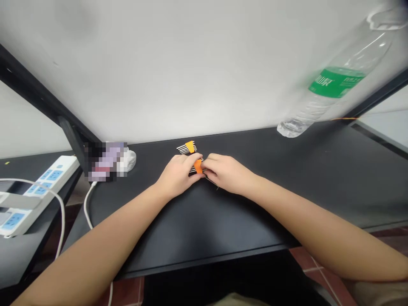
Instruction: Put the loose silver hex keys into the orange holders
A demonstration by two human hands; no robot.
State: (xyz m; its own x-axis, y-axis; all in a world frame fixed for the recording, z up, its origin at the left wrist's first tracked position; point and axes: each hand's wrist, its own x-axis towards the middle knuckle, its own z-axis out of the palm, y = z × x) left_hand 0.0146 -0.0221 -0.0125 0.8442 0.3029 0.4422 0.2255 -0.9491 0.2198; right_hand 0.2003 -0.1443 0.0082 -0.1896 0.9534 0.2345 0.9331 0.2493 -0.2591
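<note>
Where both hands meet, black desk (318, 178), white wall (191, 63), water bottle (334, 80).

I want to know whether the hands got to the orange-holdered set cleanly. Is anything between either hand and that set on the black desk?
Nothing visible is. The left hand and right hand both close on the orange-holdered set on the black desk. A second orange set lies just behind, apart from the fingers.
</note>
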